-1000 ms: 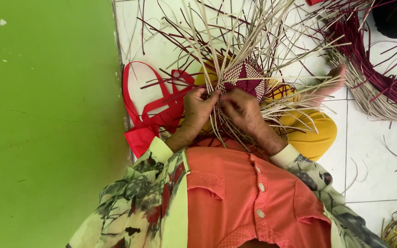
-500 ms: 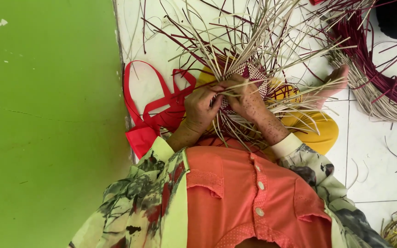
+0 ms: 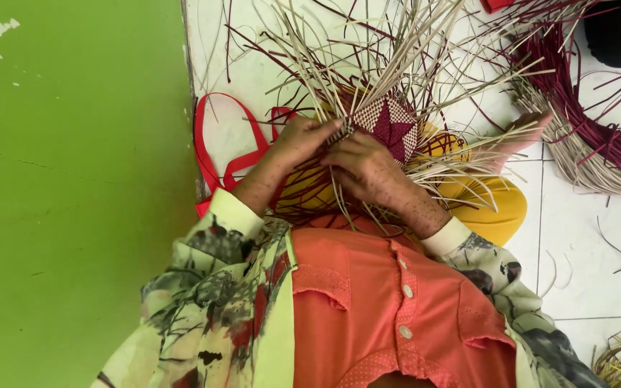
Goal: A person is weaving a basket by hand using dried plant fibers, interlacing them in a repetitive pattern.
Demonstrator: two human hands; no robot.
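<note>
1. Left hand (image 3: pixel 292 144) and right hand (image 3: pixel 364 167): fingertips pinching pale strips at the woven red-and-cream star panel (image 3: pixel 389 128) in the lap
2. Judgement: keep strips taut; press each crossing flat

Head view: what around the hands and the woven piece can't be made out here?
- Left hand: fingertips hidden among the pale strips at the woven piece, head view.
- Right hand: its grip is hidden beneath the hand itself.
- Woven piece: lower part covered by both hands.
- Coiled strips: cut off by the right edge.
</note>
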